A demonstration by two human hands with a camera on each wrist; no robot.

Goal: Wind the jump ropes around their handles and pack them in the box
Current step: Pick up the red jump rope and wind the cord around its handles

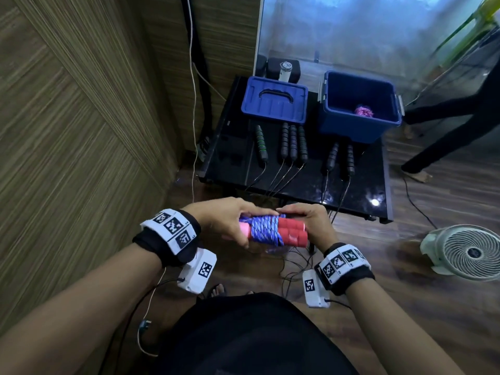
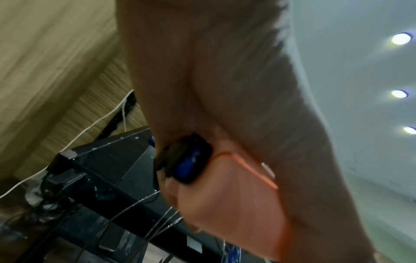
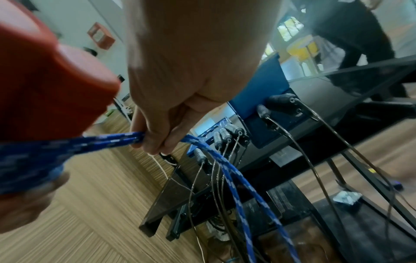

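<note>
I hold a pair of red foam handles (image 1: 292,234) side by side in front of me, with blue-and-white braided rope (image 1: 263,230) wound round their left half. My left hand (image 1: 230,226) grips the wound end of the bundle (image 2: 189,165). My right hand (image 1: 305,215) is over the red end, and in the right wrist view its fingers (image 3: 153,137) pinch the blue rope (image 3: 108,142); a loose length (image 3: 236,186) hangs below. The open blue box (image 1: 359,131) stands on the black table (image 1: 359,190) with a pink wound rope (image 1: 364,111) inside.
The blue lid (image 1: 274,100) lies left of the box. Several black-handled jump ropes (image 1: 293,143) lie in a row on the table, their thin cords trailing over the near edge. A white fan (image 1: 468,253) sits on the floor at right. Another person's legs (image 1: 443,136) stand beyond the table.
</note>
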